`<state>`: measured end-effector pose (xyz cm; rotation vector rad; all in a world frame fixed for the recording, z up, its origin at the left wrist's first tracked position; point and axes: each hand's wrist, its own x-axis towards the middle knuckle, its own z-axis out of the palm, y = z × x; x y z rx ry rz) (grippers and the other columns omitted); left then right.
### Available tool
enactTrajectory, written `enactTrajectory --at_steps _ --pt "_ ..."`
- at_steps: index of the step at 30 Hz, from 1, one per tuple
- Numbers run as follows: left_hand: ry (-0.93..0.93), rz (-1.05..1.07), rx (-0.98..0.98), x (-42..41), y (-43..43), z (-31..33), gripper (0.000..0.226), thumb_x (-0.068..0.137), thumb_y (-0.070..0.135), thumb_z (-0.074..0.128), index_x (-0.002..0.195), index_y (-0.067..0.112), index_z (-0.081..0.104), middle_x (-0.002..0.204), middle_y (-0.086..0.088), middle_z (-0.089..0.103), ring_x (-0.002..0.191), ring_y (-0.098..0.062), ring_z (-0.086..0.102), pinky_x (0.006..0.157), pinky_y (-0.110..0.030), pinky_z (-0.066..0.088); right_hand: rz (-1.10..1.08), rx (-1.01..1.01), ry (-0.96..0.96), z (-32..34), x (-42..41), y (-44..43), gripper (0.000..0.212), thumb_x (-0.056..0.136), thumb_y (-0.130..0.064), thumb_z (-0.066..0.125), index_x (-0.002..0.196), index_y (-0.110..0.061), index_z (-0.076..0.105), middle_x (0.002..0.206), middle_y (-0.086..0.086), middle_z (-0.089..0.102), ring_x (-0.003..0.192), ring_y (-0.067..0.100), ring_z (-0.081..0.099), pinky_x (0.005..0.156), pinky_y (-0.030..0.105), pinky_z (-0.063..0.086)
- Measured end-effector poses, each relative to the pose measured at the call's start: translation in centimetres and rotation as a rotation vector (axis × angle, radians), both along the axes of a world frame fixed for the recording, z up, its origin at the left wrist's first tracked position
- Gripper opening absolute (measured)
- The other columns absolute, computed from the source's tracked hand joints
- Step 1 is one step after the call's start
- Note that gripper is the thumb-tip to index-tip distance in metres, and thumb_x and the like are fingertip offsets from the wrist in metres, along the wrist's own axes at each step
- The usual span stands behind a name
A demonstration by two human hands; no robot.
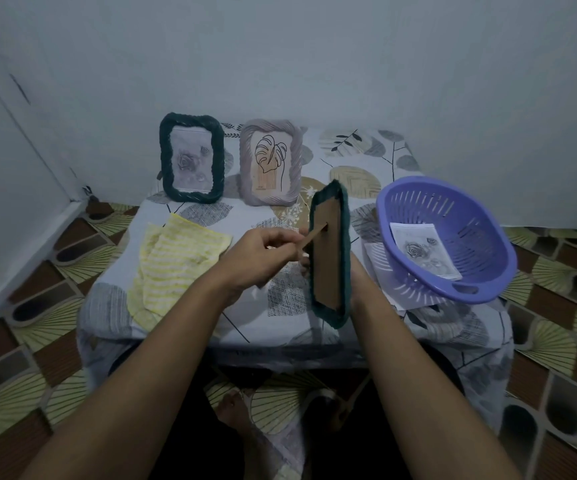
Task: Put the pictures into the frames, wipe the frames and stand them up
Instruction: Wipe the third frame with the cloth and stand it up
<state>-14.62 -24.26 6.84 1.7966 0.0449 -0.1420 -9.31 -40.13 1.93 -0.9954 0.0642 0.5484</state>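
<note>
I hold a dark green frame [330, 252] upright over the table's middle, its brown cardboard back facing me. My left hand [263, 254] pinches the frame's cardboard stand leg [311, 237], which sticks out to the left. My right hand [358, 278] grips the frame from behind and is mostly hidden by it. Two frames stand at the back: a dark green one [192, 157] with a rose picture and a grey one [270, 162] with a leaf drawing. A yellow striped cloth [173, 261] lies flat at the left.
A purple slotted basket [449, 237] sits tilted at the right with a rose picture [425, 249] inside and a paper sheet under it. The low table [231, 320] has a leaf-patterned cover. Walls stand close behind and to the left. Patterned floor surrounds the table.
</note>
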Motion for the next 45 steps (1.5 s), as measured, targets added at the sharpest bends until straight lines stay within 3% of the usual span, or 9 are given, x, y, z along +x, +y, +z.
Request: enactTrajectory --at_steps 6,13,20,25,28,31,33,38,45 --pt "-0.125 0.083 0.032 0.2 0.8 -1.2 0.019 0.087 0.01 0.071 0.1 0.022 0.072 0.08 0.011 0.065 0.061 -0.013 0.048 0.056 -0.02 0.04 -0.051 0.095 -0.062 0.0 0.1 -1.5 0.027 0.105 -0.003 0.032 0.119 -0.009 0.054 0.069 -0.002 0.065 0.055 0.009 0.061 0.05 0.022 0.05" --pt "-0.209 0.221 0.299 0.3 0.8 -2.3 0.039 0.084 0.039 0.076 0.06 0.01 0.068 0.052 -0.002 0.064 0.052 -0.023 0.062 0.057 -0.027 0.051 -0.21 -0.095 -0.201 0.3 0.7 -2.0 0.025 0.105 -0.011 0.041 0.123 -0.013 0.058 0.098 0.0 0.074 0.088 0.013 0.069 0.076 0.031 0.056" --pt "0.103 0.248 -0.175 1.6 -0.1 -3.2 0.026 0.098 0.007 0.055 0.077 0.008 0.071 0.067 -0.002 0.07 0.063 -0.017 0.062 0.06 -0.031 0.053 -0.323 -0.234 -0.346 1.5 0.9 -2.0 0.024 0.102 -0.009 0.049 0.116 -0.025 0.059 0.093 -0.002 0.072 0.083 0.01 0.069 0.069 0.029 0.056" --pt "0.264 0.131 -0.723 3.1 -0.4 -2.5 0.048 0.103 0.041 0.039 0.125 0.008 0.065 0.118 -0.012 0.07 0.11 -0.03 0.065 0.092 -0.043 0.053 -0.354 -0.374 -0.465 2.1 1.0 -2.2 0.025 0.103 -0.014 0.05 0.122 -0.03 0.055 0.11 0.006 0.063 0.096 0.012 0.063 0.07 0.019 0.053" --pt "0.154 0.18 -0.671 5.1 -0.8 -2.2 0.048 0.105 0.039 0.032 0.126 0.013 0.066 0.124 -0.008 0.07 0.117 -0.027 0.064 0.101 -0.045 0.05 -0.334 -0.568 -0.596 2.6 1.2 -2.2 0.029 0.102 -0.013 0.051 0.125 -0.031 0.052 0.113 -0.009 0.06 0.105 0.008 0.057 0.08 0.018 0.051" --pt "0.119 0.282 -0.558 7.4 -1.0 -2.0 0.047 0.103 0.041 0.037 0.124 0.015 0.068 0.119 -0.008 0.072 0.113 -0.028 0.067 0.102 -0.05 0.051 -0.376 -0.942 -0.711 3.2 2.4 -2.5 0.047 0.088 -0.023 0.048 0.135 -0.022 0.055 0.13 -0.005 0.056 0.124 0.015 0.045 0.109 0.042 0.035" --pt "0.116 0.319 -0.505 9.1 -1.0 -2.0 0.047 0.102 0.041 0.036 0.123 0.015 0.069 0.116 -0.008 0.073 0.11 -0.028 0.068 0.1 -0.05 0.052 -0.36 -1.17 -0.712 4.0 3.2 -2.8 0.064 0.077 -0.031 0.04 0.139 -0.027 0.052 0.137 -0.002 0.052 0.132 0.02 0.034 0.104 0.042 0.022" --pt "0.065 0.287 -0.536 12.4 -2.6 -1.0 0.053 0.106 0.041 0.027 0.123 0.012 0.067 0.108 -0.006 0.075 0.102 -0.025 0.071 0.085 -0.04 0.06 -0.348 -1.146 -0.709 4.9 5.8 -3.5 0.07 0.077 -0.025 0.045 0.146 -0.03 0.039 0.118 -0.014 0.051 0.127 0.011 0.029 0.093 0.034 0.01" --pt "0.102 0.208 -0.505 17.7 -4.8 -0.5 0.048 0.105 0.041 0.031 0.105 0.017 0.072 0.093 -0.003 0.077 0.085 -0.02 0.074 0.066 -0.032 0.059 -0.36 -1.185 -0.582 5.9 10.3 -5.4 0.052 0.086 -0.016 0.053 0.135 -0.025 0.039 0.131 -0.008 0.056 0.132 0.015 0.032 0.089 0.033 0.011"
